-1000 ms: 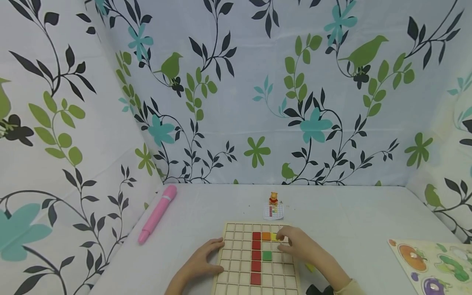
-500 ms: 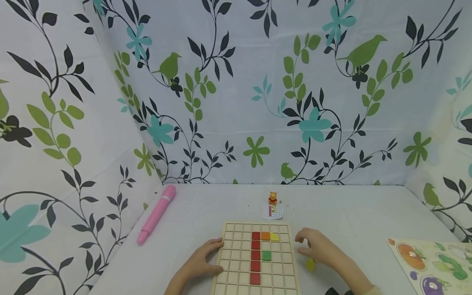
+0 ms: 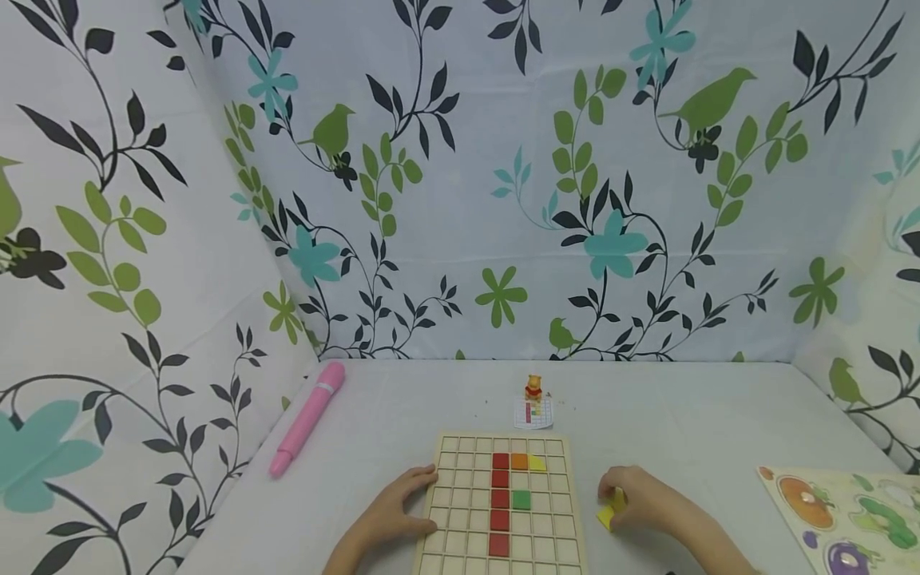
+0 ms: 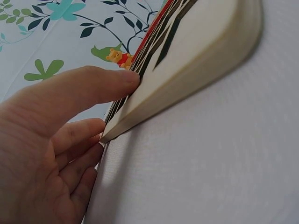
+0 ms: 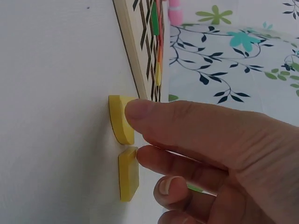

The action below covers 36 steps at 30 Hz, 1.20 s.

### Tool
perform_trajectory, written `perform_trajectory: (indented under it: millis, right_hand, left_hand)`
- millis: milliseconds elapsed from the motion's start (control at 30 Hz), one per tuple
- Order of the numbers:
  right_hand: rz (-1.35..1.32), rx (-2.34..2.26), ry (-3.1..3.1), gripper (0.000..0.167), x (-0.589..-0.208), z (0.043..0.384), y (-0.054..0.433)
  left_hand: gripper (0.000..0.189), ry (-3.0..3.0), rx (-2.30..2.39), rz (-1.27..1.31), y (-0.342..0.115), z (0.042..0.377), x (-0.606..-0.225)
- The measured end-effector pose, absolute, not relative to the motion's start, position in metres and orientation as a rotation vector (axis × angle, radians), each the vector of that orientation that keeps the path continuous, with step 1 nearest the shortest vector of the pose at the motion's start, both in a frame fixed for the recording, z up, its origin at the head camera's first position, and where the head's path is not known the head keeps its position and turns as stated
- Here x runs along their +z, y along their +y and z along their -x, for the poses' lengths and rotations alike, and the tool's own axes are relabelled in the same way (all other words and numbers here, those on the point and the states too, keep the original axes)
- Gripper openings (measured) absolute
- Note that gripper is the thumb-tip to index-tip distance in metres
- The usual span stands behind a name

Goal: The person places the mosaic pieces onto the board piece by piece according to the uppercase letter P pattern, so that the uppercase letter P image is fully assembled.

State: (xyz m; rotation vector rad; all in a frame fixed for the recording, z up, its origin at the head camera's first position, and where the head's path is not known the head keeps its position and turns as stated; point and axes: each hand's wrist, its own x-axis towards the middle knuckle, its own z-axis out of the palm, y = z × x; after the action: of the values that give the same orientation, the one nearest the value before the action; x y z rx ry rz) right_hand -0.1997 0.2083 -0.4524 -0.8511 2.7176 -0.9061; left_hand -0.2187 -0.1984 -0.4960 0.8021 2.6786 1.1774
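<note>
A wooden grid board lies on the table with a column of red squares, an orange square, a yellow square and a green square in its cells. My left hand rests against the board's left edge, its thumb touching the rim. Right of the board, my right hand pinches a round-sided yellow block between thumb and index finger. A straight-sided yellow block lies beside it, near the index fingertip.
Behind the board are a small printed grid card and a bear figurine. A pink marker-shaped object lies at the left. At the right is a vegetable picture board. Patterned cloth encloses the table's back and sides.
My right hand has left the yellow square on the board, moving right and toward me to the loose yellow blocks, where its fingers have closed in. My left hand has stayed at the board's edge.
</note>
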Motion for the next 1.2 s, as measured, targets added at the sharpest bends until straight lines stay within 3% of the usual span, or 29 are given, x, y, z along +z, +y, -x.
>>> perform_trajectory:
  millis: [300, 1200]
  right_hand:
    - [0.963, -0.950, 2.674, 0.023, -0.461, 0.202, 0.212]
    - [0.782, -0.953, 2.641, 0.016, -0.463, 0.199, 0.191]
  left_hand:
    - [0.071, 2.677, 1.182, -0.800, -0.198, 0.218, -0.495]
    - [0.070, 2.662, 1.194, -0.783, -0.197, 0.216, -0.488]
